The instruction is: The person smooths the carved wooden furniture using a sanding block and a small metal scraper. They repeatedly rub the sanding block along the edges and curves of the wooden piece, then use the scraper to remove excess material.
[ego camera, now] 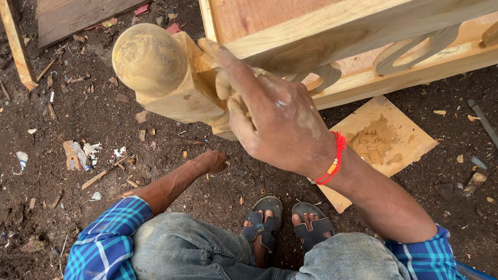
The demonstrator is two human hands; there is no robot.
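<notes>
Pressing against raw timber, the right hand (270,119) filled the centre of the frame, its fingers spread open and laid flat along the pale wooden post (176,88), fingertips touching the joint where post met rail. That hand was dusted with a light, chalky paste, and a red thread bracelet (332,158) circled the wrist. The post was square-cut and unfinished, capped by a smooth rounded ball finial (148,57) at upper left of centre. From it a long pale rail (363,26) ran off to the upper right, with curved, scroll-shaped cutouts (410,52) beneath it, all bare and matte.

Lower down, left of centre, the left hand (212,162) reached toward the ground, fingers curled in and closed; whether it pinched anything I could not tell, since the fingertips were hidden. The ground (78,114) was dark, crumbly earth littered with wood chips and scraps.

At right of centre a flat square board (404,140) lay on the earth, carrying a lumpy smear of tan filler paste (376,140), rough and clotted. Along the bottom edge sat blue checked sleeves (104,243), grey denim knees, and two dark strapped sandals (290,225) side by side on the soil.
</notes>
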